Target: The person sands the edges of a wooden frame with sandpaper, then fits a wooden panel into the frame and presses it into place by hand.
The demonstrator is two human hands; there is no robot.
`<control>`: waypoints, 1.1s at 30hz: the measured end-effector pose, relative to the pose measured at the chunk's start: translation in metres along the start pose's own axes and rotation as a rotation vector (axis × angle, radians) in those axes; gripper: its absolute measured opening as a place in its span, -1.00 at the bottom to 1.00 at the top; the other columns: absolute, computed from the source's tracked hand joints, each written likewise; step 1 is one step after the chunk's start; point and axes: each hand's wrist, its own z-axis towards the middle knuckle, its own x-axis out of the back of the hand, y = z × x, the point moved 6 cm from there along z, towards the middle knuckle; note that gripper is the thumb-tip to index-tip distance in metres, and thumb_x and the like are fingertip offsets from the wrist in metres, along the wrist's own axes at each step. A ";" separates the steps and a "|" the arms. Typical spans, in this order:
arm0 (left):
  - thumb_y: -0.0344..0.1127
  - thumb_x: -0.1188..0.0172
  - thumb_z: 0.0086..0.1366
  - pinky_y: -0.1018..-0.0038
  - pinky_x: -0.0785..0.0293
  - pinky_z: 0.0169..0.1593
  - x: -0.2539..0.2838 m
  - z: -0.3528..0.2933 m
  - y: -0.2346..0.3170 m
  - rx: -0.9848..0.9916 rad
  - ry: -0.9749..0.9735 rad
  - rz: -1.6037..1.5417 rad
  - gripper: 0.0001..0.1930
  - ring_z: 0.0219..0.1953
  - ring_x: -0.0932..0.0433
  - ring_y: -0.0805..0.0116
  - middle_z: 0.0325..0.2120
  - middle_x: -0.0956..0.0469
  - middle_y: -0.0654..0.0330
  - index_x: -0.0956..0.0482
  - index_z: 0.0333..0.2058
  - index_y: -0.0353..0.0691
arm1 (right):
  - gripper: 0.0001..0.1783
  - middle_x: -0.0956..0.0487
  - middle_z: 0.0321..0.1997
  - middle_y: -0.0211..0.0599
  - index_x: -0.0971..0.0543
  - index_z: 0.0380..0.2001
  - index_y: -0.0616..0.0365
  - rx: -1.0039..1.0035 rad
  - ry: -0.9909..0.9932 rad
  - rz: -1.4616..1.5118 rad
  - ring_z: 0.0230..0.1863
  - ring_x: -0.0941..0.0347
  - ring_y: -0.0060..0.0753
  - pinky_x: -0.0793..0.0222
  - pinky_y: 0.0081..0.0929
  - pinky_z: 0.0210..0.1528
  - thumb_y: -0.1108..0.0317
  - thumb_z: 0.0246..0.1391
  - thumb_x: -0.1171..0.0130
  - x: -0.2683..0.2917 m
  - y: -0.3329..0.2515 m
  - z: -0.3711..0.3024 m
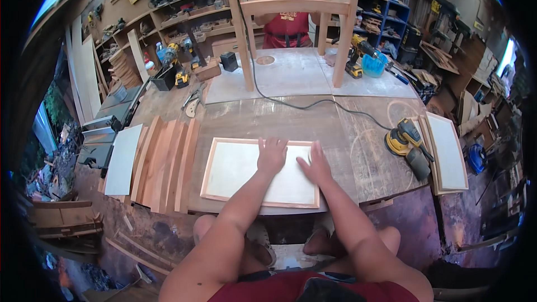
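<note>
A framed wooden panel [235,168], pale in the middle with a reddish wood border, lies flat on the workbench [335,128] in front of me. My left hand [272,155] rests palm down on the panel's right half, fingers spread. My right hand [316,165] lies flat beside it near the panel's right edge, fingers together. Neither hand holds anything.
Several wood slats and a pale board [159,165] lie fanned at the left. A yellow sander [407,142] with its black cord and another framed panel [447,151] sit at the right. A wooden chair frame [293,8] stands at the far side, with a person in red [286,22] behind it.
</note>
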 end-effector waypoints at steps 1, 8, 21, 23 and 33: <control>-0.17 -0.10 0.38 -0.18 -0.03 0.37 0.002 0.000 0.001 0.005 -0.002 -0.030 -0.66 0.18 -0.38 0.17 -0.02 -0.50 0.16 -0.51 0.10 0.00 | 0.06 0.02 0.52 0.26 -0.01 0.42 0.42 0.028 0.016 0.014 0.56 0.14 0.13 0.16 -0.16 0.54 -0.19 0.19 -0.13 0.002 -0.003 0.014; -0.15 -0.08 0.39 -0.16 -0.02 0.39 0.001 -0.001 -0.003 0.023 0.010 -0.009 -0.66 0.20 -0.36 0.18 -0.02 -0.50 0.16 -0.51 0.10 -0.01 | 0.02 -0.03 0.51 0.25 -0.05 0.41 0.41 0.077 0.039 0.017 0.54 0.08 0.15 0.05 -0.16 0.51 -0.09 0.15 -0.21 -0.010 0.008 -0.029; -0.11 -0.06 0.40 -0.12 -0.01 0.40 -0.003 0.000 -0.006 0.020 -0.019 0.046 -0.63 0.21 -0.37 0.22 0.02 -0.50 0.19 -0.51 0.13 0.01 | -0.39 -0.33 0.28 0.21 -0.22 0.38 0.24 0.072 0.268 0.075 0.33 -0.20 0.21 -0.15 -0.11 0.36 0.42 0.25 0.09 0.000 0.026 0.016; -0.11 -0.06 0.40 -0.12 -0.01 0.41 -0.004 -0.003 -0.007 0.022 -0.016 0.079 -0.63 0.21 -0.37 0.23 0.01 -0.51 0.19 -0.52 0.13 0.01 | -0.38 -0.25 0.38 0.25 -0.18 0.40 0.25 0.148 0.305 0.138 0.43 -0.12 0.20 -0.08 -0.15 0.43 0.42 0.27 0.15 0.000 0.024 0.016; -0.10 -0.05 0.40 -0.13 -0.01 0.40 -0.010 -0.003 -0.009 0.002 0.018 0.080 -0.63 0.21 -0.37 0.21 0.01 -0.51 0.16 -0.51 0.13 0.01 | -0.30 0.00 0.52 0.27 -0.03 0.44 0.33 0.102 0.059 0.124 0.54 0.09 0.16 0.14 -0.23 0.54 0.31 0.32 0.12 -0.021 0.021 -0.082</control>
